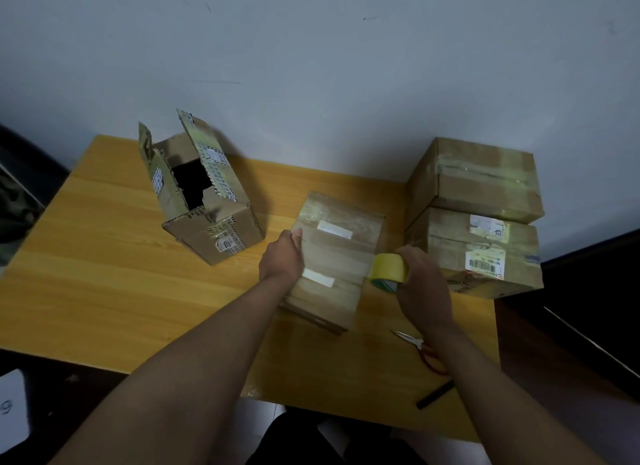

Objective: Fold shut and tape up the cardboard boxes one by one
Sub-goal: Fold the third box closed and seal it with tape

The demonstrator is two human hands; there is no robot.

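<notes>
The middle box [334, 257] lies closed on the surface [104, 257], between the open box [204, 201] at the far left and two stacked boxes [478, 219] at the right, both of which are already taped. The middle box is steadied at its left edge by the left hand [282, 257], whose fingers [297, 234] are curled over that edge onto the top. The tape roll [388, 268] is held at the box's right edge by the right hand [420, 284], with the fingers wrapped round the roll. It is judged that a strip is being laid across the top. From here the strip could be run crooked or wrinkled if the roll is pulled while the box slides, since only one edge is pinned. The tape could also be stuck to itself or to the fingers if tension is lost. The scissors [420, 348] lie near the right forearm and could be knocked off the surface by it. A dark stick [434, 394] lies close to the near edge. Whether a free tape end is already stuck down cannot be told, as clear tape on the glossy top is hard to make out. The right fingertips are hidden behind the roll, the scissor handles are partly covered by the arm, and the open box's inside is lost in shadow.
</notes>
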